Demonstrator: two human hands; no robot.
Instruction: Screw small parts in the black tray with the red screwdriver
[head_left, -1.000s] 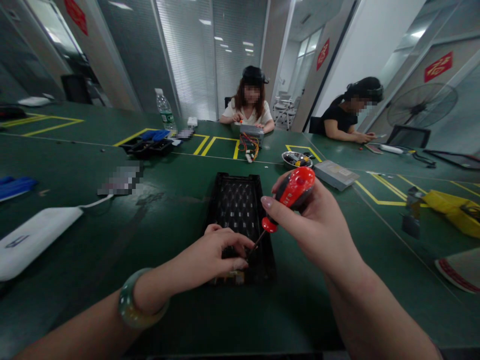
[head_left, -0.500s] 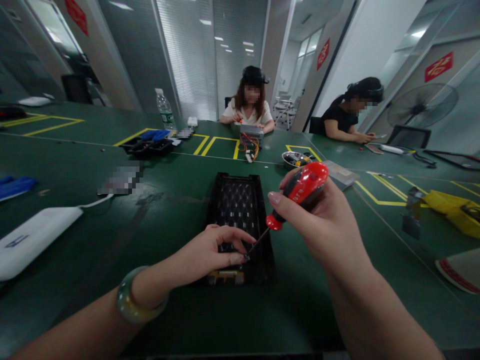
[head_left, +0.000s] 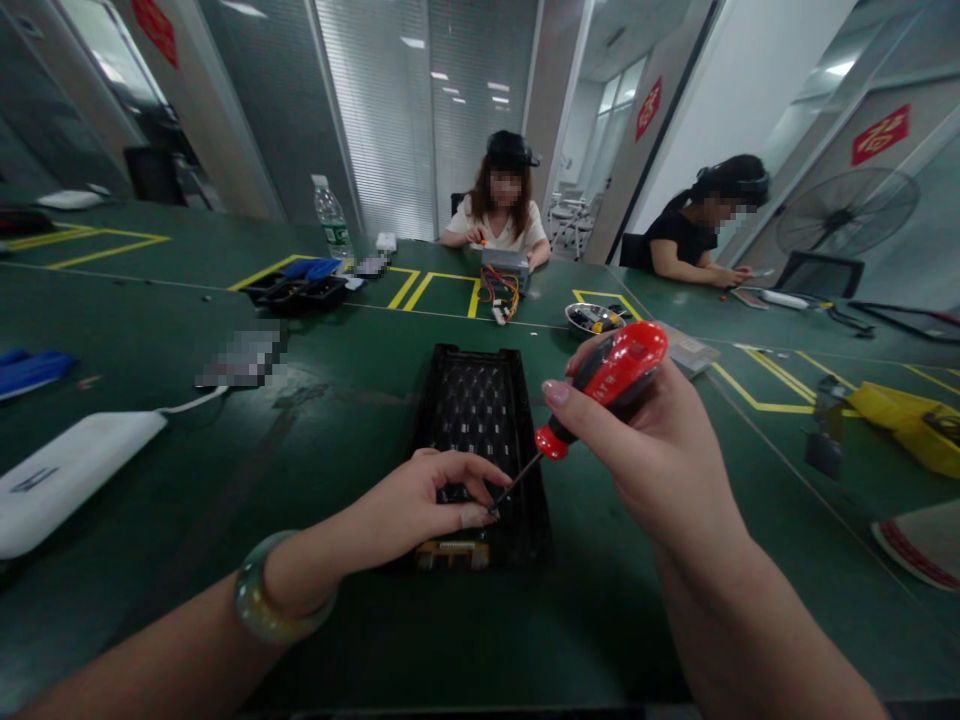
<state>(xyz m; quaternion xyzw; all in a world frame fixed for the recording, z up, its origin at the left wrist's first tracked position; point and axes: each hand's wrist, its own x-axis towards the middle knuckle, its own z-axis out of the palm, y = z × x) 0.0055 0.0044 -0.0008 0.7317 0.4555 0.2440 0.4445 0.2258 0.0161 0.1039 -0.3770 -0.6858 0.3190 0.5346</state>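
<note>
Power bank (head_left: 79, 480): a white slab, by its look, flat at the left of the tabletop (head_left: 322, 660); its cable (head_left: 191, 403) leads to a blurred device (head_left: 240, 360), so the pair probably lie close for the cord's reach.
Dark tray (head_left: 330, 296): farther back, with something blue on top; seemingly set there to leave elbow room.
Left hand (head_left: 405, 505): over the casing's near part, thumb and fingers curled around the screwdriver tip, likely to steady it; whether they pinch a small part is too small to tell.
Casing (head_left: 480, 410): black, lengthwise on the tabletop straight in front of the person, open face up, which seems to give the tool a way in; a brownish strip (head_left: 454, 550) shows at its near end.
Screwdriver (head_left: 611, 372): tilted, handle up to the right, shaft slanting down-left into the casing; the slant probably keeps the tip in sight.
Right hand (head_left: 664, 450): grasping the red-and-black handle, thumb laid along it, presumably for aim and control.
Metal bowl (head_left: 579, 330): beyond the casing, to its right, its walls apparently keeping small items from scattering.
Yellow container (head_left: 886, 408): far right, well apart from both hands.
</note>
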